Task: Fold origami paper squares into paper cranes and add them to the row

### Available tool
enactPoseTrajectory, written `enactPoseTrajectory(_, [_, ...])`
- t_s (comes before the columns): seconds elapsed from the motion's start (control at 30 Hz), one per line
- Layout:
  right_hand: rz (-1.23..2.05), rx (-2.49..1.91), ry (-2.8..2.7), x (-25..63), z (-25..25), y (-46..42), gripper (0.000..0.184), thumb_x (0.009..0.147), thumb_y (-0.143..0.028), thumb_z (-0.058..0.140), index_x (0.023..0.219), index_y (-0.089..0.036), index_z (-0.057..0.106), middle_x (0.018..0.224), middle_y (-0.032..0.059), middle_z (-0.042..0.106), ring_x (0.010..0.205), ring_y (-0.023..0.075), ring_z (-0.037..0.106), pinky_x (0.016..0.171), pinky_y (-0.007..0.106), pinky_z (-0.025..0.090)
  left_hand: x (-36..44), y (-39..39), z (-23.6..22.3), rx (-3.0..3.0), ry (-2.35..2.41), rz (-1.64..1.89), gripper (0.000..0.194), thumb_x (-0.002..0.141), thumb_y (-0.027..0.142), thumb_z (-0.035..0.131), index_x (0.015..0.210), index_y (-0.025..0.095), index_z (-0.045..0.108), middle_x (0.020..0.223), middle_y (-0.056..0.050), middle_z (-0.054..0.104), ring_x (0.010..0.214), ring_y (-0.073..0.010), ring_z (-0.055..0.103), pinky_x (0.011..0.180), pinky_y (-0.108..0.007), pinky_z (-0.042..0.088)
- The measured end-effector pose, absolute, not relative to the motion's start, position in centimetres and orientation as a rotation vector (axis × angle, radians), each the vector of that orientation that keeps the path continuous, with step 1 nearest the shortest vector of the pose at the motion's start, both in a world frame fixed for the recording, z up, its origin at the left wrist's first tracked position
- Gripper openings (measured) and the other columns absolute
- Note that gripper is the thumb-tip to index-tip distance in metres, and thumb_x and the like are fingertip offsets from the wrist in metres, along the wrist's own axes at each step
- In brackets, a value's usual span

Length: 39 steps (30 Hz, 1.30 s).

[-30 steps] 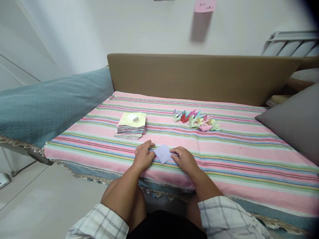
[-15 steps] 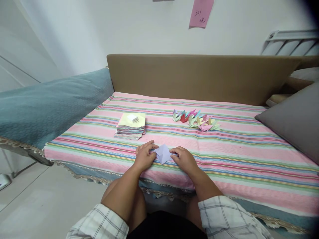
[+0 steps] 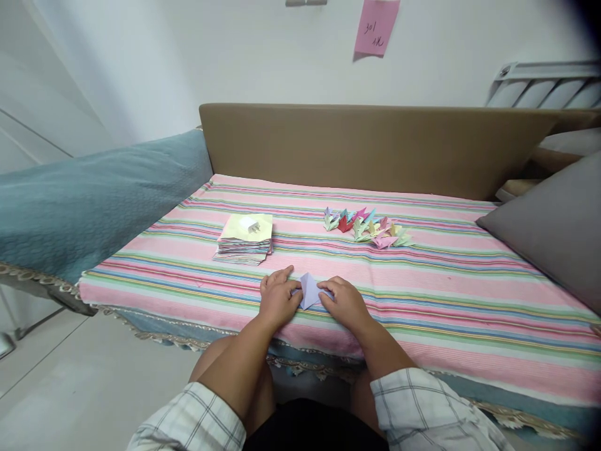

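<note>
A pale purple sheet of origami paper [image 3: 310, 292], partly folded, lies on the striped cloth between my hands. My left hand [image 3: 278, 298] presses its left side, thumb and fingers closed on a folded-over flap. On the right, my right hand [image 3: 344, 300] pinches the paper's corner between thumb and fingers. Beyond my left hand stands a stack of square coloured paper [image 3: 243, 248] with a white plug adapter [image 3: 249, 223] on its yellow top sheet. Farther back to the right sits a group of several folded paper cranes [image 3: 363, 229] in mixed colours.
The striped cloth [image 3: 451, 300] covers the seat in front of me. A brown backrest [image 3: 366, 150] runs along the wall, a blue-covered armrest [image 3: 107, 188] is at left, and a grey cushion [image 3: 558, 219] at right. A pink note [image 3: 377, 28] hangs on the wall.
The flat purple square has gained a crease, and its left side is now folded inward. My left hand has moved right with that flap; my right hand has stayed at the right corner.
</note>
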State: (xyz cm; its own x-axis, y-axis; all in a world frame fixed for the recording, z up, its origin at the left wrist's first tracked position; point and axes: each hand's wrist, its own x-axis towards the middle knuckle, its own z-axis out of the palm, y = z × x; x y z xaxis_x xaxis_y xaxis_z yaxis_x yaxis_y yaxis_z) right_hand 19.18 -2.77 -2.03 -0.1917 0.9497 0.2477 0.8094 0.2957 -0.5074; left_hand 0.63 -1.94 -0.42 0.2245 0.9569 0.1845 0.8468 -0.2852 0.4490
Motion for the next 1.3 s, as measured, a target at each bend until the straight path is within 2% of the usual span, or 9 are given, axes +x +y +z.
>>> enactPoseTrajectory(0.13, [0.361,-1.543,-2.068,19.15,-1.94,-2.87,0.027,0.082,-0.032,0.055,0.104,-0.021,0.066,0.094,0.0053,0.063,0.09,0.0183,0.057,0.082,0.029,0.043,0.74,-2.08,-0.28,2.293,1.683,0.602,0.018,0.072,0.024,0.056,0.084,0.028,0.069,0.138,0.001,0.045,0.126,-0.0268,0.036,0.106,-0.053,0.02])
enactPoseTrajectory(0.3, [0.349,-1.442,-2.148,18.89,-1.89,-2.82,0.028,0.082,-0.027,0.056,0.108,-0.018,0.064,0.095,0.0069,0.063,0.093,0.0191,0.055,0.085,0.031,0.042,0.61,-2.08,-0.18,2.31,1.656,0.626,0.018,0.071,0.021,0.054,0.079,0.025,0.069,0.138,0.0,0.045,0.125,-0.0255,0.037,0.105,-0.049,0.024])
enactPoseTrajectory(0.5, [0.324,-1.429,-2.17,18.68,-2.1,-2.57,0.028,0.083,-0.028,0.056,0.108,-0.019,0.064,0.095,0.0067,0.062,0.092,0.0191,0.054,0.085,0.032,0.042,0.53,-2.04,-0.36,2.296,1.671,0.623,0.027,0.071,0.022,0.054,0.093,0.026,0.07,0.139,-0.002,0.044,0.125,-0.028,0.037,0.105,-0.048,0.025])
enactPoseTrajectory(0.67, [0.326,-1.436,-2.161,18.65,-2.41,-2.5,0.028,0.082,-0.028,0.057,0.107,-0.02,0.064,0.095,0.0059,0.061,0.092,0.0191,0.054,0.086,0.032,0.041,0.71,-2.14,-0.46,2.292,1.68,0.603,0.028,0.071,0.024,0.055,0.095,0.026,0.07,0.139,-0.003,0.043,0.126,-0.0299,0.036,0.106,-0.051,0.022])
enactPoseTrajectory(1.03, [0.34,-1.463,-2.154,18.55,-2.19,-2.57,0.03,0.078,-0.028,0.06,0.107,-0.021,0.063,0.094,0.0052,0.06,0.093,0.0194,0.053,0.085,0.032,0.041,0.78,-2.2,-0.03,2.275,1.612,0.62,0.016,0.075,0.025,0.055,0.079,0.028,0.07,0.141,0.001,0.041,0.126,-0.0254,0.036,0.105,-0.052,0.021])
enactPoseTrajectory(1.17, [0.338,-1.479,-2.168,18.57,-2.09,-2.64,0.029,0.079,-0.029,0.058,0.107,-0.022,0.062,0.096,0.0051,0.059,0.094,0.0195,0.053,0.085,0.032,0.04,0.26,-2.27,0.31,2.278,1.514,0.587,0.02,0.081,0.039,0.053,0.087,0.028,0.069,0.143,0.0,0.037,0.129,-0.0258,0.032,0.106,-0.052,0.019])
enactPoseTrajectory(1.23, [0.342,-1.488,-2.175,18.57,-2.03,-2.67,0.03,0.079,-0.029,0.058,0.108,-0.022,0.061,0.097,0.0051,0.059,0.095,0.0196,0.053,0.085,0.032,0.04,0.03,-2.3,0.28,2.301,1.466,0.556,0.032,0.071,0.052,0.063,0.09,0.027,0.068,0.145,-0.003,0.034,0.13,-0.0294,0.028,0.107,-0.053,0.017])
enactPoseTrajectory(1.3, [0.347,-1.497,-2.175,18.56,-1.97,-2.7,0.031,0.079,-0.029,0.059,0.109,-0.023,0.061,0.098,0.0052,0.059,0.096,0.0198,0.053,0.085,0.032,0.04,-0.05,-2.31,0.09,2.331,1.446,0.53,0.049,0.053,0.057,0.075,0.091,0.027,0.067,0.147,-0.004,0.03,0.131,-0.0335,0.026,0.107,-0.056,0.015])
